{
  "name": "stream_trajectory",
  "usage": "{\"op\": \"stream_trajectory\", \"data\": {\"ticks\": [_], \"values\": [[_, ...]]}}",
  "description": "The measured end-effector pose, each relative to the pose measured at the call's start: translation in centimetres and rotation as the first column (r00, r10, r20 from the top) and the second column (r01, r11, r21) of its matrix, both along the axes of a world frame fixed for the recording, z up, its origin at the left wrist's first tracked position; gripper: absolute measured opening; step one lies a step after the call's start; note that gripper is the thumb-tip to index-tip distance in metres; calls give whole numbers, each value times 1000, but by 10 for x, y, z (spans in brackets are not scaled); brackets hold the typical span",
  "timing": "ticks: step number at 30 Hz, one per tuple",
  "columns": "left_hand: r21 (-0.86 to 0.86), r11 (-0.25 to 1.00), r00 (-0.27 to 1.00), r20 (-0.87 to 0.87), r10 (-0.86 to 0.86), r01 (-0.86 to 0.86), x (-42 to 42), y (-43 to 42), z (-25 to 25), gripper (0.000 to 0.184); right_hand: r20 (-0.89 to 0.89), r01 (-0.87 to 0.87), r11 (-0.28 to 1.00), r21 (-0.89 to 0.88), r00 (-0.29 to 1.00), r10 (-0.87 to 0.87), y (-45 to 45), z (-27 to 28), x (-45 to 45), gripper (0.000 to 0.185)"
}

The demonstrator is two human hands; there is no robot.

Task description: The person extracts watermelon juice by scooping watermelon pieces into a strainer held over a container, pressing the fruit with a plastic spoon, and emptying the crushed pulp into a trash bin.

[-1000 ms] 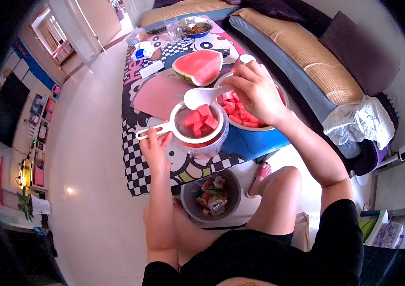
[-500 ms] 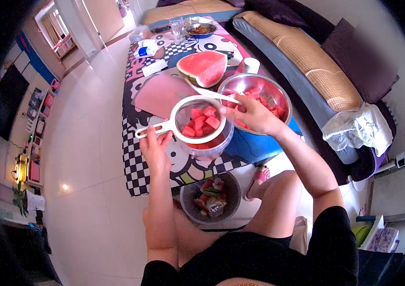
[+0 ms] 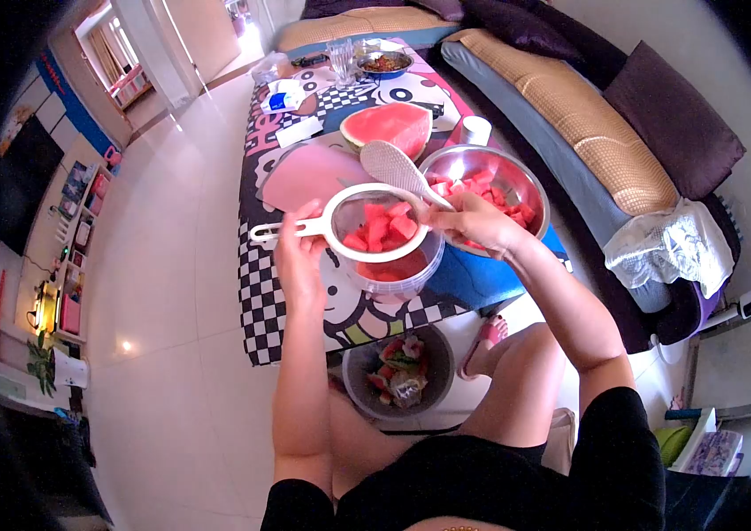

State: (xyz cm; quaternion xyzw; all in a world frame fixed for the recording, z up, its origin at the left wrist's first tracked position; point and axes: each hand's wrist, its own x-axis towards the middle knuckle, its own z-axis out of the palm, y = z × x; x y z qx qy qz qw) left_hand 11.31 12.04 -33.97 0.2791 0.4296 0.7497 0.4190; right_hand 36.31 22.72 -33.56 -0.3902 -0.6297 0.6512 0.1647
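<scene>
My left hand [image 3: 302,265] is closed on the handle of a white-rimmed mesh strainer [image 3: 347,215]. Watermelon chunks [image 3: 383,228] lie in the strainer, which sits over a clear plastic tub [image 3: 404,288] with red contents. In my right hand [image 3: 480,223] is a white rice paddle [image 3: 393,168], its textured blade raised beyond the strainer. My right fingertips are at the strainer's right rim; whether they grip it I cannot tell. Right of the strainer stands a metal bowl [image 3: 538,188] of cut watermelon. Behind it is a large watermelon piece [image 3: 386,128].
A patterned cloth covers the table [image 3: 260,329]. Below its near edge a grey bin [image 3: 360,389] holds rinds and scraps. A white cup [image 3: 475,131], a glass pitcher [image 3: 340,64] and a food dish [image 3: 384,64] stand farther back. A sofa [image 3: 561,115] runs along the right.
The rice paddle has swung upright, its blade now raised and facing me. My left fingers have shifted on the handle. The strainer is tilted slightly differently, and the chunks in it have shifted.
</scene>
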Motion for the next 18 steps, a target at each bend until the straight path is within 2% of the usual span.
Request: {"op": "stream_trajectory", "data": {"ticks": [3, 4, 5, 8, 10, 13, 15, 17, 18], "values": [[13, 999, 970, -240, -30, 34, 13, 9, -3, 47, -14, -29, 989, 143, 999, 31, 3, -24, -4, 29], [47, 998, 976, -217, -36, 47, 13, 11, -5, 47, -97, -45, 982, 181, 993, 64, 5, -33, -8, 31], [81, 995, 980, -194, -44, 61, 14, 14, -5, 48, -70, -64, 981, 181, 995, 78, 9, -38, -4, 31], [119, 983, 990, -21, -141, 143, 26, 9, 7, 46, 17, -104, 975, 197, 995, 103, -7, -1, -7, 33], [93, 971, 966, 122, -230, 220, 21, 8, 9, 44, 77, -106, 966, 237, 993, 91, -20, 14, -12, 34], [84, 957, 923, 252, -290, 278, 10, 13, 9, 37, -64, -145, 967, 209, 985, 161, -20, 17, -19, 36], [42, 963, 895, 361, -262, 265, 9, 15, 10, 36, 46, -182, 941, 287, 983, 176, -30, 48, -11, 42], [22, 969, 908, 344, -239, 247, 12, 15, 13, 36, 162, -237, 919, 316, 968, 194, -37, 79, -3, 43], [24, 967, 910, 333, -247, 254, 10, 16, 9, 36, 192, -246, 875, 417, 965, 180, -34, 74, 0, 43]]}}
